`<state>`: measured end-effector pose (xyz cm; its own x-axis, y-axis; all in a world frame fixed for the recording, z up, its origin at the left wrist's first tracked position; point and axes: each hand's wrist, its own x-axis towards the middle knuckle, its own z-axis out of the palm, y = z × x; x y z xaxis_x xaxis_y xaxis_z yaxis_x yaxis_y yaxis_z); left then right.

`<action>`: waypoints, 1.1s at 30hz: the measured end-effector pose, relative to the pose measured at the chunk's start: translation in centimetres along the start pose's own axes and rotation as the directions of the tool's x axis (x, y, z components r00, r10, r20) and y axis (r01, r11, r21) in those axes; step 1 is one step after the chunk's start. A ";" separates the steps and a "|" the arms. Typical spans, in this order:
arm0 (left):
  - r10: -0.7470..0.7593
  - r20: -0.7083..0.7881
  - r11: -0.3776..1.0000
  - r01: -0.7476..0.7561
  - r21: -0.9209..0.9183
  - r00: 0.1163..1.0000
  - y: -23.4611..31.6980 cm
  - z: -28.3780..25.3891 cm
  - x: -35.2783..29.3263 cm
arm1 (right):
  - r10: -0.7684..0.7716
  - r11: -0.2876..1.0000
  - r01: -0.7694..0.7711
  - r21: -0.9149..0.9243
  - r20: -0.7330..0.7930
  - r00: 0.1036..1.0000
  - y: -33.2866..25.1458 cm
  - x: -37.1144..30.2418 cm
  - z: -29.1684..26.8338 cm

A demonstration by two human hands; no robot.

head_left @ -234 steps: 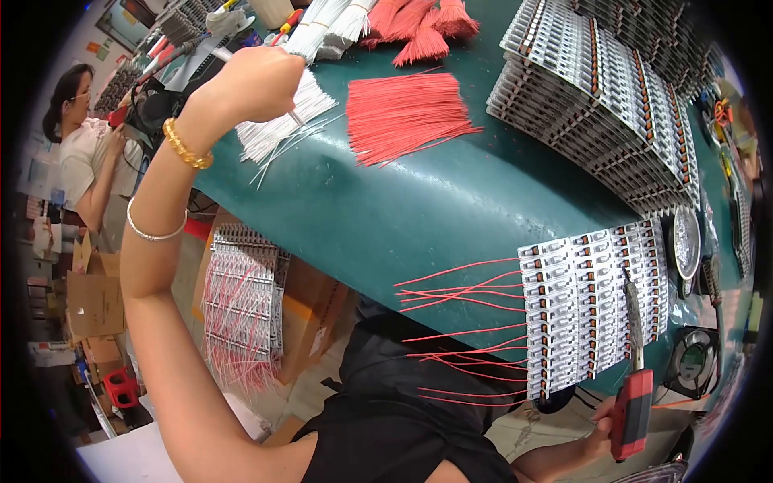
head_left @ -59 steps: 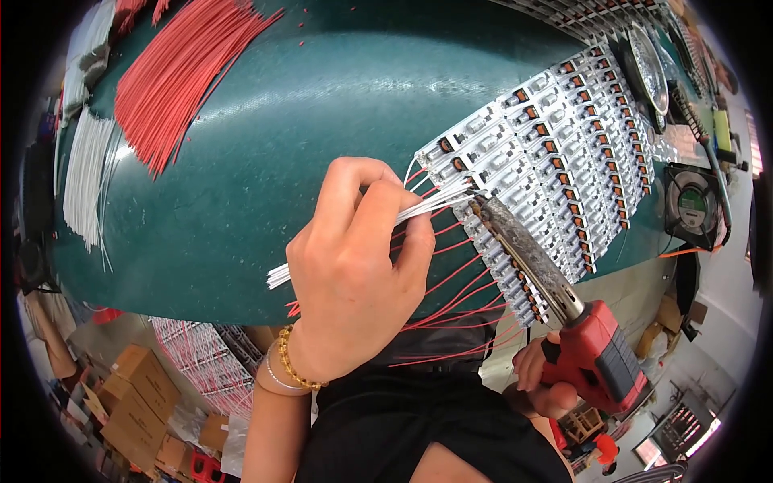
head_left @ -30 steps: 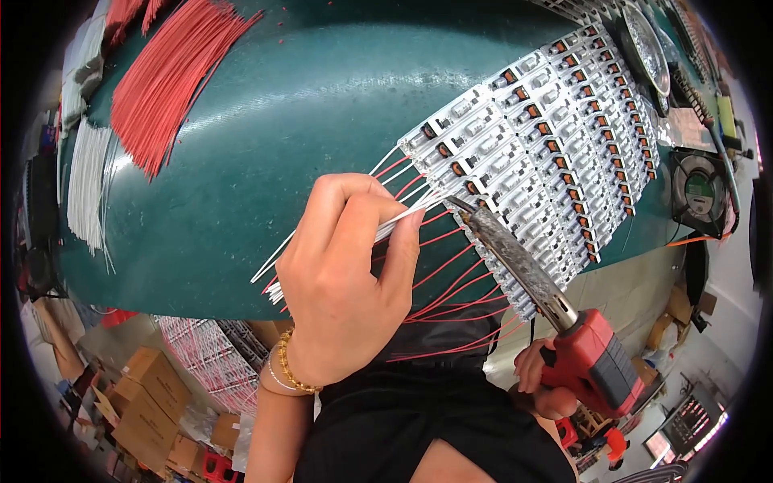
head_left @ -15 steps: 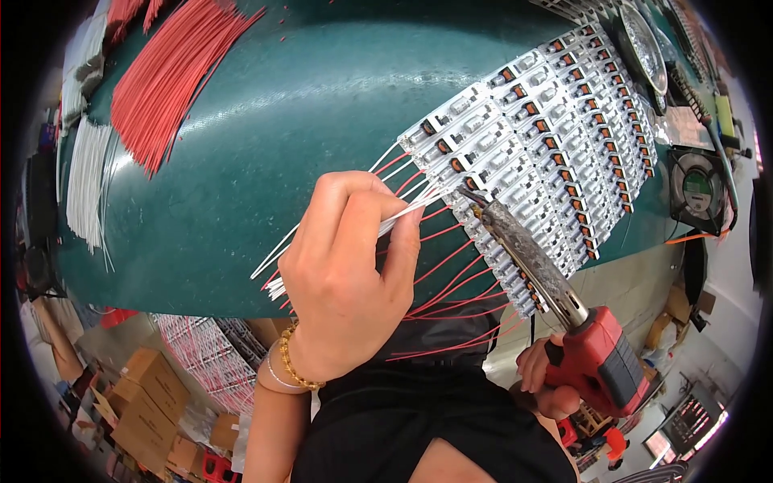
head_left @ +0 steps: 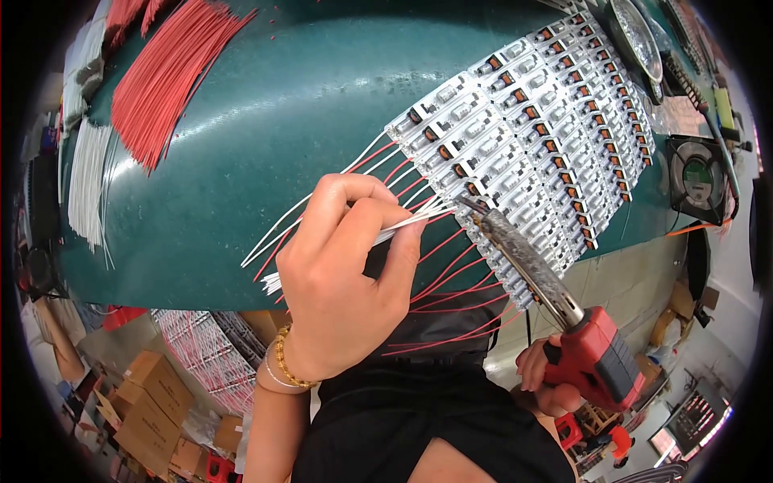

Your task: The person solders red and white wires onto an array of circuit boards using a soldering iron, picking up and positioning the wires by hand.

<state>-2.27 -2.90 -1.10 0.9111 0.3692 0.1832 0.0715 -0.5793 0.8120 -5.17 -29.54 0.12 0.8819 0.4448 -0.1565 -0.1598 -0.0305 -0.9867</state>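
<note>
We find the left hand (head_left: 346, 274) pinching a small bunch of thin white insulated wires (head_left: 415, 217) between thumb and fingers, their front ends directed at the left edge of a silver-grey panel of joined rectangular circuit units with orange-and-black parts (head_left: 499, 121). The right hand (head_left: 543, 382) is wrapped around the handle of a red-and-black soldering gun with a scorched metal barrel (head_left: 596, 354); part of that grip is hidden from us.

The gun's tip stands over the panel edge, just beside the front ends of the held wires — contact cannot be confirmed. The panel lies on the right side of the green-topped bench (head_left: 322, 121).

Compared with two seconds ago, we count more white wires running from the upper rows of the panel, set among the thin red wires (head_left: 442, 246) along the same edge. We judge that the white wires are being added row by row, working downward; the lower rows appear to carry red only. The panel also appears slightly farther up and left than half a second ago, though a shift of the head camera could account for this.

We note a loose red wire pile (head_left: 173, 88) and a smaller white wire pile (head_left: 87, 185) at the bench's left — both well apart from the hands.
</note>
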 end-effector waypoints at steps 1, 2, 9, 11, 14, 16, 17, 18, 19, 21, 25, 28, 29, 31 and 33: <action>0.002 0.002 1.000 -0.002 0.004 1.000 -0.1 0.0 0.0 | -0.047 0.998 0.046 -0.047 -0.034 0.998 0.9 -0.8 -0.5; 0.004 0.004 1.000 -0.004 0.008 1.000 -0.1 0.1 0.1 | -0.096 0.991 0.089 -0.096 -0.066 0.993 1.4 -1.2 -0.7; 0.003 -0.017 0.999 -0.003 0.038 1.000 -0.2 0.3 -0.1 | 0.211 0.971 -0.207 0.120 -0.020 0.977 -1.2 1.4 0.5; 0.025 -0.015 0.998 -0.024 0.055 1.000 -0.2 0.4 -0.1 | 0.131 0.985 -0.127 0.114 -0.028 0.991 -0.4 0.8 0.3; 0.034 -0.021 0.998 -0.033 0.054 0.999 -0.2 0.5 0.0 | 0.014 0.999 -0.014 0.038 -0.005 1.000 0.1 -0.4 0.0; 0.036 -0.019 0.998 -0.035 0.057 0.999 -0.1 0.5 0.0 | 0.039 0.998 -0.038 0.043 -0.020 0.999 0.0 -0.4 0.2; 0.038 -0.018 0.998 -0.036 0.059 0.999 -0.2 0.5 0.0 | 0.065 0.997 -0.063 0.049 -0.034 0.997 0.0 -0.4 0.3; 0.039 -0.019 0.997 -0.038 0.060 0.999 -0.2 0.6 -0.1 | 0.063 0.997 -0.061 0.049 -0.034 0.997 0.0 -0.4 0.2; 0.051 -0.027 0.997 -0.049 0.063 0.998 -0.3 0.6 -0.1 | 0.055 0.997 -0.055 0.055 -0.015 0.998 0.1 -0.4 0.2; 0.065 -0.035 0.996 -0.062 0.067 0.997 -0.2 0.6 -0.2 | 0.046 0.997 -0.046 0.062 0.004 0.999 0.1 -0.2 0.2; 0.077 -0.048 0.997 -0.076 0.012 0.996 -0.3 0.6 0.0 | 0.029 0.998 -0.027 0.060 -0.041 0.999 -0.2 0.2 0.7; 0.039 -0.011 0.988 -0.040 -0.148 0.999 0.0 0.2 -0.3 | -0.014 0.998 0.018 0.064 -0.056 0.998 0.1 -0.1 0.5; -0.017 0.064 0.968 0.033 -0.250 0.998 0.1 0.0 -0.5 | -0.051 0.996 0.054 0.069 -0.046 0.998 0.1 -0.2 0.3; -0.023 0.059 0.975 0.036 -0.221 0.998 0.4 0.4 -0.7 | -0.103 0.990 0.102 0.094 0.006 0.995 0.3 -0.1 -0.3; 0.004 0.039 0.994 0.001 -0.106 0.999 0.7 0.5 -0.8 | -0.157 0.981 0.149 0.122 0.058 0.986 0.2 -0.4 -0.4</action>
<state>-2.78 -3.99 -0.99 0.9264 0.3388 0.1644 0.0287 -0.4989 0.8662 -5.34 -30.12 -0.08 0.8687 0.4954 0.0033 -0.0792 0.1454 -0.9862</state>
